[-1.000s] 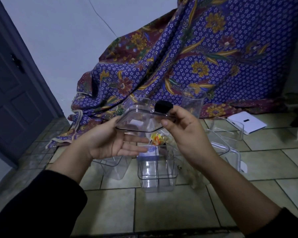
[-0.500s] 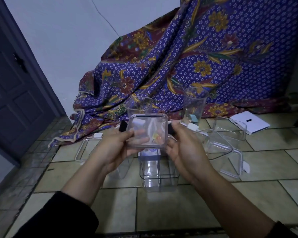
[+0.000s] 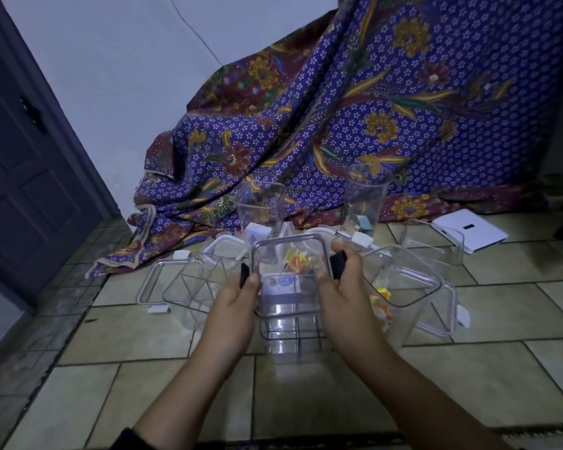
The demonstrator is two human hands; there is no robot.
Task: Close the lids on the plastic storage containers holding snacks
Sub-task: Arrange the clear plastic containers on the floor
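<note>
I hold a clear square lid (image 3: 286,277) with black side clips flat over a clear container (image 3: 291,342) standing on the tiled floor. My left hand (image 3: 238,300) grips the lid's left edge by its black clip. On the right edge my right hand (image 3: 342,287) grips by the other clip. Through the lid, orange and yellow wrapped snacks and a blue-and-white packet show inside the container. A second open container (image 3: 403,293) with snacks tilts just right of my right hand.
More open clear containers stand around: one at the left (image 3: 195,287), two tall ones behind (image 3: 260,206) (image 3: 366,193), one at the far right (image 3: 433,241). White-rimmed lids (image 3: 150,287) lie on the floor. A white box (image 3: 468,230) and a patterned purple cloth (image 3: 338,125) are behind.
The lid was tilted and held high; it has turned flat and come down over the middle container. Both hands shifted onto its black side clips.
</note>
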